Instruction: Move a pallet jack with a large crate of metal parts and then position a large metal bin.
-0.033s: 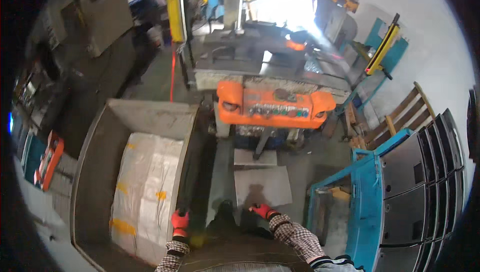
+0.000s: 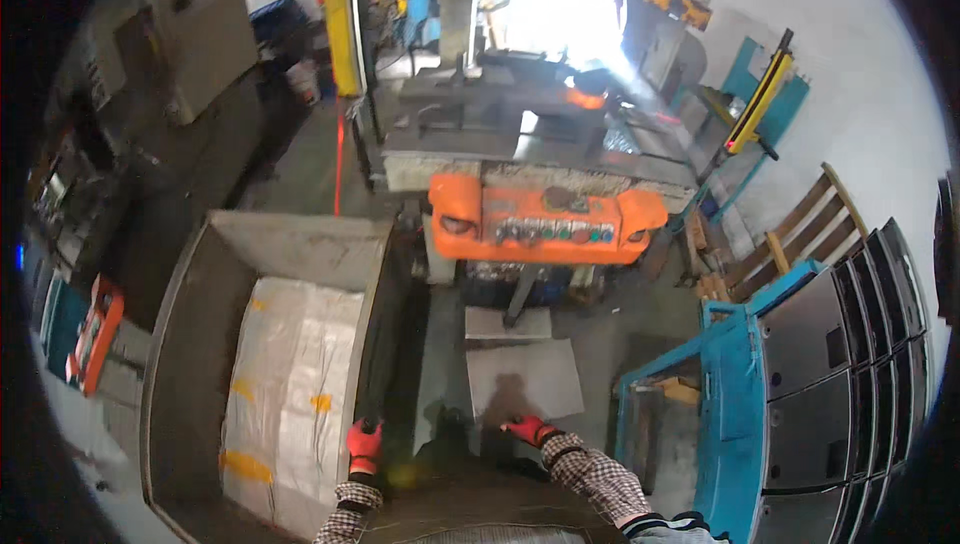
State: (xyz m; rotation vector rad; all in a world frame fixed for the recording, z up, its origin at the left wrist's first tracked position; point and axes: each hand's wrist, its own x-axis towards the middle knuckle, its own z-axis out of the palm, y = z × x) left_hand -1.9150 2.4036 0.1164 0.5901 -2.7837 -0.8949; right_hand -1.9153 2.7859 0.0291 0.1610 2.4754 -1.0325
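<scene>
My left hand (image 2: 364, 447), in a red glove, hangs beside the right wall of a large metal bin (image 2: 378, 274). Its fingers are loosely bent and apart, with nothing visible in them. My right hand (image 2: 528, 430), gloved in red too, hovers in front of my body, above the near edge of a pale flat sheet (image 2: 540, 374) on the floor. Its fingers point left, slightly curled and apart, and I see nothing held. Inside the bin lies a whitish wrapped layer (image 2: 300, 384) with yellow-orange patches. Checkered sleeves cover both forearms.
Ahead stands an orange two-handed control panel (image 2: 550, 226) with several buttons, before a machine bed (image 2: 450, 134). Yellow upright bars (image 2: 343, 24) flank it. On the right are a blue metal frame (image 2: 725, 384), stacked dark panels (image 2: 808, 344) and a wooden pallet (image 2: 800, 234).
The view has shifted slightly, so the control panel and bin appear a little lower and further left. Both hands keep nearly the same place and pose.
</scene>
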